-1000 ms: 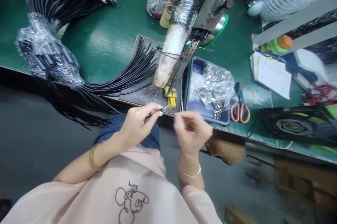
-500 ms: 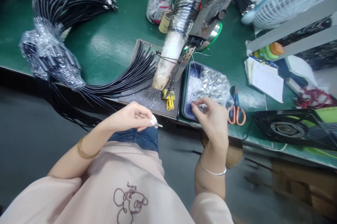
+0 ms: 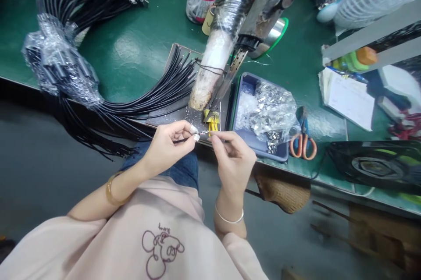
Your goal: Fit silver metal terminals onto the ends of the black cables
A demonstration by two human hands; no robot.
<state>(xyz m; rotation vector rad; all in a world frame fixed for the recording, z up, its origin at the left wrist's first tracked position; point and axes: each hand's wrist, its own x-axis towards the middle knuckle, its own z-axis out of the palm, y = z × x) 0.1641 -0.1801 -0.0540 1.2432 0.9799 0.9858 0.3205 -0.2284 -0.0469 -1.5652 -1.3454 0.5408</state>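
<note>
My left hand pinches a thin black cable between thumb and fingertip, both tipped with white covers. The cable's stripped, silvery end points right, toward my other hand. My right hand is closed in a pinch just beyond that end; what its fingertips hold is too small to make out. Both hands are over the bench's front edge, close to a yellow clip-like piece under the metal tool tip. A bunch of black cables lies on the board to the left.
A blue tray holds a plastic bag of small metal parts. Orange-handled scissors lie to its right. A taped white nozzle hangs over the board. Plastic-wrapped cables lie left; a black fan stands right.
My right hand has moved left from the tray's front edge to the cable end. My left hand has risen slightly, and the cable's end now points at the right fingertips.
</note>
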